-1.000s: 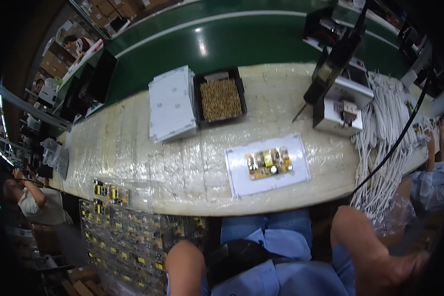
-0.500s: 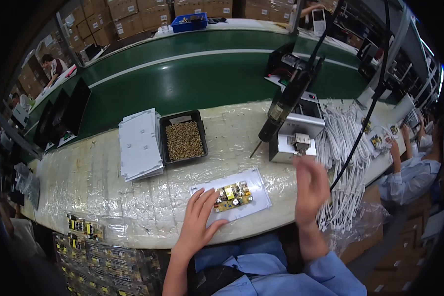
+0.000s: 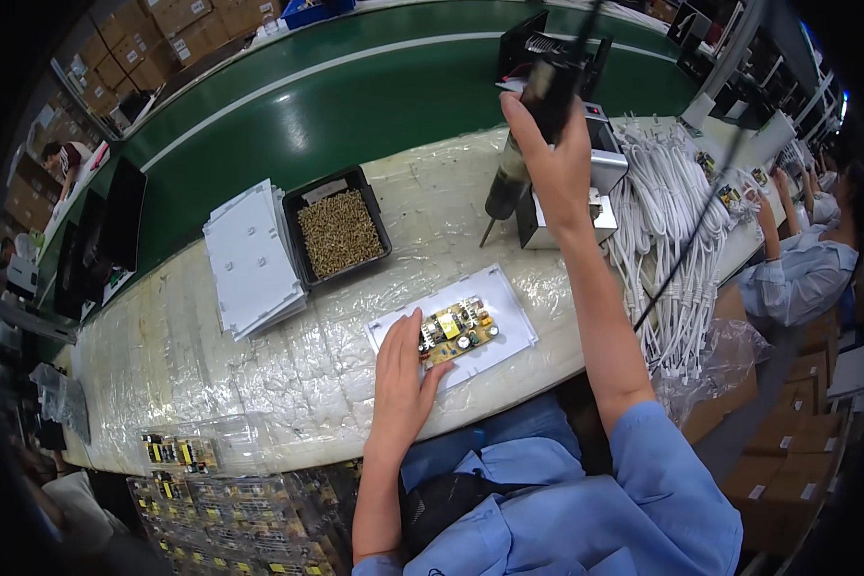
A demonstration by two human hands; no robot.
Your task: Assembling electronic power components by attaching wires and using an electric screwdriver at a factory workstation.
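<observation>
Right hand (image 3: 559,173) wrapped round dark cylindrical power screwdriver (image 3: 506,192). Left hand (image 3: 400,384) at yellow-brown rectangular circuit board (image 3: 458,331) on white plastic panel (image 3: 511,315): fingers together, thumb apart, can't tell if pinching. Step, I judge: readying tool; next calls for tip over board.

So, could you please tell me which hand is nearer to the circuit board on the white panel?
Left: the left hand is at the left end of the circuit board; the right hand is farther away, beyond it, on the screwdriver.
</observation>
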